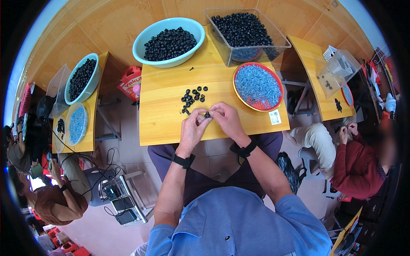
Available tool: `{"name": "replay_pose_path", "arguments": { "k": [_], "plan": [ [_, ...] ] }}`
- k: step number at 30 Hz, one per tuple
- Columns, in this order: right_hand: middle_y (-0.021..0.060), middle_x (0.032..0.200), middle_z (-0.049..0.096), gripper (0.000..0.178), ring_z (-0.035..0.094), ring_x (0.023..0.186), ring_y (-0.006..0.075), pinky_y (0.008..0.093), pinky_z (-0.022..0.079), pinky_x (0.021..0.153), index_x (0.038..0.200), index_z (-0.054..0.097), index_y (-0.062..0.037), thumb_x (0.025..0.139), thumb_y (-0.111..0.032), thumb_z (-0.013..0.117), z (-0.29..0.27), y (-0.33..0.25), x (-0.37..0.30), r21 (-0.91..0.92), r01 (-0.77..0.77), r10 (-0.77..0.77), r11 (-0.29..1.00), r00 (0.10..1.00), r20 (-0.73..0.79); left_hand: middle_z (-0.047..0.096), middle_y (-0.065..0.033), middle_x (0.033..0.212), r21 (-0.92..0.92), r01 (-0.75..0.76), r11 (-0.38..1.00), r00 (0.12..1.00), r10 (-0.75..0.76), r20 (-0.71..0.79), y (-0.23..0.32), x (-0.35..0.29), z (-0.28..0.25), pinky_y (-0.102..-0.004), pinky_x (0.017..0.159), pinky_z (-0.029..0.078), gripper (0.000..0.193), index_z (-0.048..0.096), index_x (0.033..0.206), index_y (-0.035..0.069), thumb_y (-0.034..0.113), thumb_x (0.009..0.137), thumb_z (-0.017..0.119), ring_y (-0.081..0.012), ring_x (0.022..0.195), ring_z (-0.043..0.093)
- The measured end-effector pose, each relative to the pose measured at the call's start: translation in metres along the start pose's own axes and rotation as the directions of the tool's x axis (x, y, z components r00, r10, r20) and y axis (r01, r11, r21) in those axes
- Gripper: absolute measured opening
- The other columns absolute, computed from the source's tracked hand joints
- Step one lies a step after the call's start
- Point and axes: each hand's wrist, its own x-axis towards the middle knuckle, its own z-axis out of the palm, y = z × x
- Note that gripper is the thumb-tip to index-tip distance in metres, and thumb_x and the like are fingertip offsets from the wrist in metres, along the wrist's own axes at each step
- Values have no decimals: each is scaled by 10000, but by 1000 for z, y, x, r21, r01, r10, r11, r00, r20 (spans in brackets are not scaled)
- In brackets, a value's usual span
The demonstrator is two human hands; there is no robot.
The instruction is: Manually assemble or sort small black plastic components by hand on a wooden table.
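Close together over the front edge of the yellow table (162,123), my hands meet around one small round black part with a hole (207,115). My left hand (194,130) pinches it between thumb and fingertips. My right hand (227,121) has its thumb and fingers pressed together beside the same part; whatever is in that pinch is too small to make out. A loose group of similar black parts (191,98) lies just beyond my left hand. To the right of my hands stands a red and yellow bowl (235,91) full of tiny blue pieces (257,84).
Along the back are a light blue basin (139,45) and a clear bin (273,40), both heaped with black parts. A white label (275,117) lies at the right edge. People sit at tables left (92,138) and right (314,81). A black bag (288,170) hangs low right.
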Motion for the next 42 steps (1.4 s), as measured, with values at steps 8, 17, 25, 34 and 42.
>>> {"name": "replay_pose_path", "arguments": {
  "k": [8, 17, 25, 34, 42],
  "plan": [
    [61, 882, 718, 109, 660, 797, 78, 234, 518, 717, 1017, 651, 22, 917, -14, 678, -1, 18, -3, 287, -29, 6, 958, 997, 81, 579, 15, 696, 45, -19, 999, 1000, 20, -23, -3, 0, 2, -236, 584, 448, 264, 636, 1124, 27, 30, 895, 767, -54, 635, 505],
    [51, 808, 719, 91, 641, 739, 63, 235, 511, 672, 952, 658, 22, 882, -20, 697, 0, 21, -3, 203, -44, 32, 978, 998, 60, 572, -2, 681, 127, -67, 990, 998, 68, -7, 2, -2, 1, -247, 589, 467, 244, 670, 1109, 24, 54, 888, 768, -69, 611, 506],
    [31, 768, 702, 116, 621, 699, 53, 225, 495, 633, 924, 654, 9, 865, -46, 737, 1, 10, -4, 165, -74, 62, 984, 995, 75, 592, -81, 668, 153, -72, 986, 997, 76, -22, 5, -6, 2, -309, 584, 495, 203, 684, 1083, 18, 80, 899, 745, -154, 572, 548],
    [-37, 746, 636, 118, 539, 657, 6, 186, 410, 579, 929, 630, -14, 889, -17, 742, 3, 10, -4, 142, -30, 24, 989, 998, 50, 598, -53, 690, 166, -91, 982, 996, 91, 7, 6, -6, 1, -274, 602, 493, 224, 695, 1128, 21, 56, 907, 706, -115, 602, 548],
    [9, 734, 662, 133, 592, 670, 44, 222, 474, 606, 887, 635, 3, 846, -54, 748, 3, 13, -2, 113, -20, 18, 993, 1000, 20, 615, -105, 711, 178, -108, 978, 994, 108, 13, 6, -5, 1, -325, 615, 517, 258, 681, 1150, 27, 43, 897, 727, -193, 603, 581]
  ]
}}
